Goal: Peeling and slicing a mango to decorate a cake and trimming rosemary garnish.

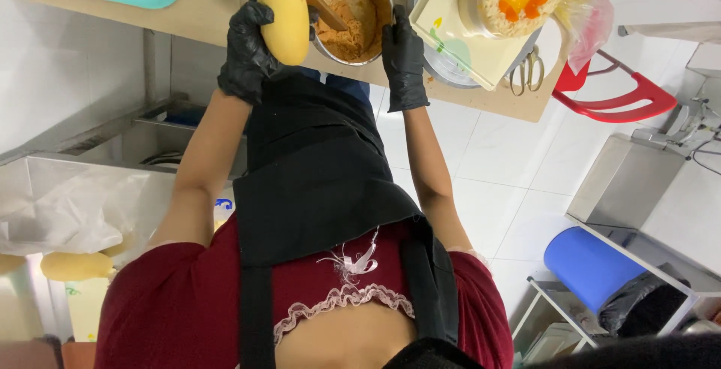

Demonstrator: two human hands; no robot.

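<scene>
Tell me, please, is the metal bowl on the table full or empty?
Largely full: the metal bowl holds a brown crumbly mix nearly to the rim, with a wooden spatula resting in it.

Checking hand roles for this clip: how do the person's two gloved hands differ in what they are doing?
The left hand is wrapped around a yellow mango, lifting it clear of the wooden table; the right hand holds nothing and rests flat against the rim of the metal bowl of brown mixture. The left hand's fingers curl; the right hand's lie straighter. Both wear black gloves.
</scene>
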